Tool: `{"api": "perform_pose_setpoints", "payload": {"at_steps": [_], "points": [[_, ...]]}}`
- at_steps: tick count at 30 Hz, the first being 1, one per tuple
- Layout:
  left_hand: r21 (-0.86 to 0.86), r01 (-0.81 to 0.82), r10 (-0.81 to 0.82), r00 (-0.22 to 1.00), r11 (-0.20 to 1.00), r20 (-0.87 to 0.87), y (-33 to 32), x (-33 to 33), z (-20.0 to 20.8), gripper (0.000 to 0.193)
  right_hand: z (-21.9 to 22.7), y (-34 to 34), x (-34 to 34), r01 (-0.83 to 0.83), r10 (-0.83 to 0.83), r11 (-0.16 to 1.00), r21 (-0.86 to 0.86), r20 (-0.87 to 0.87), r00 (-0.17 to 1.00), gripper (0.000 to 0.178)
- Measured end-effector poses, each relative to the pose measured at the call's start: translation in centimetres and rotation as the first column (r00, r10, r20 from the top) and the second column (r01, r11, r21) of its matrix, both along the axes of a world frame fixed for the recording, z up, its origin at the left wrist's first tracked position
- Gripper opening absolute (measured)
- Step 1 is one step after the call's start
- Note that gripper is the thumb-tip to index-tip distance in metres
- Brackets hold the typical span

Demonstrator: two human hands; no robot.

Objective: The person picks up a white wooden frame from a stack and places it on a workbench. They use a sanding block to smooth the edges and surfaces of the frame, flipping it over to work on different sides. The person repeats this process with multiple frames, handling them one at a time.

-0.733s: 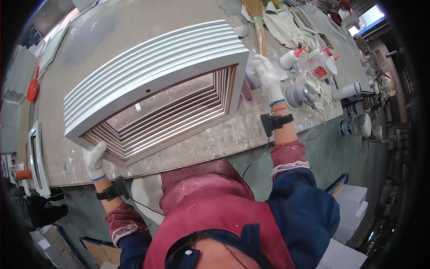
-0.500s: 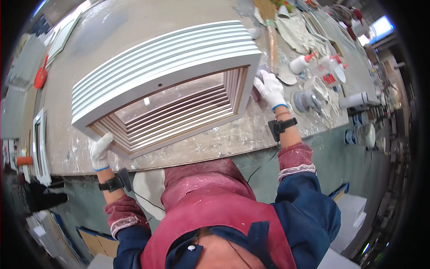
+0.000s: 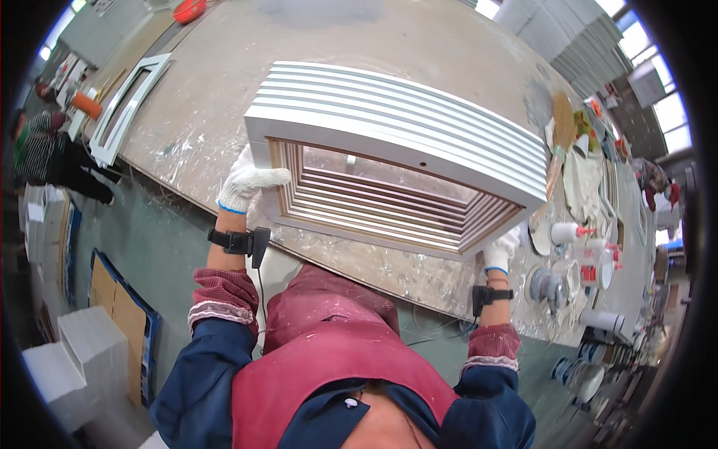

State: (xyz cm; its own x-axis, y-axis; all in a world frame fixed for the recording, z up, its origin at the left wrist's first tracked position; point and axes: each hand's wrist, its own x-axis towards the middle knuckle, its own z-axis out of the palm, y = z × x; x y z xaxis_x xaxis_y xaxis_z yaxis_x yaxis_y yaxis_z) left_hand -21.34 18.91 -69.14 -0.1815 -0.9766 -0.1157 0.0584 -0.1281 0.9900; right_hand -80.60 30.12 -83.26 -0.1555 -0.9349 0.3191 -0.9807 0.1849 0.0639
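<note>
A stack of several white rectangular frames (image 3: pixel 404 112), open in the middle, stands on edge on the workbench before me. A small dark hole shows in its nearest frame. My left hand (image 3: pixel 250 181), in a white knit glove, grips the stack's left end, thumb laid across the near face and the other fingers out of sight behind it. At the lower right corner, my right hand (image 3: pixel 502 248), gloved alike, holds the stack from the outside. Its fingers are mostly hidden by the frames.
The paint-spotted workbench (image 3: pixel 202 127) carries another white frame (image 3: pixel 131 108) at left and a red bowl-like thing (image 3: pixel 189 10) at the far edge. To the right lie a brush (image 3: pixel 559 138), a white bottle (image 3: pixel 568 232) and a grey tape roll (image 3: pixel 544 286). Another person (image 3: pixel 56 153) stands at left.
My view has turned, and the stack now slants down to the right. My left hand has moved higher on its end, with the thumb across the face; my right hand is now at the lower corner.
</note>
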Motion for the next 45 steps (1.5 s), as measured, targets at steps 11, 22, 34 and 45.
{"api": "perform_pose_setpoints", "payload": {"at_steps": [11, 22, 34, 45], "points": [[-0.042, 0.011, -0.015, 0.997, 0.999, -0.078, 0.8, 1.4, 0.0, 0.089, 27.9, -6.3, 16.0, -0.19, 0.217, 0.851, -0.489, -0.001, 0.976, 0.035], [-0.423, 0.081, -0.101, 0.995, 0.903, -0.026, 0.7, 0.7, -0.6, 0.118, 28.6, -12.6, 24.4, -0.157, 0.15, 0.988, -0.001, -0.293, 0.944, 0.028], [-0.436, 0.006, -0.069, 0.989, 0.9, -0.129, 0.9, 1.4, -0.6, 0.115, 28.6, -17.1, 28.9, -0.501, 0.512, 0.854, 0.139, -0.391, 0.765, 0.028], [-0.486, 0.042, -0.074, 0.996, 0.873, -0.046, 1.6, 3.1, -0.7, 0.117, 30.6, -15.8, 42.2, -0.568, 0.558, 0.823, 0.015, 0.167, 0.813, 0.034]]}}
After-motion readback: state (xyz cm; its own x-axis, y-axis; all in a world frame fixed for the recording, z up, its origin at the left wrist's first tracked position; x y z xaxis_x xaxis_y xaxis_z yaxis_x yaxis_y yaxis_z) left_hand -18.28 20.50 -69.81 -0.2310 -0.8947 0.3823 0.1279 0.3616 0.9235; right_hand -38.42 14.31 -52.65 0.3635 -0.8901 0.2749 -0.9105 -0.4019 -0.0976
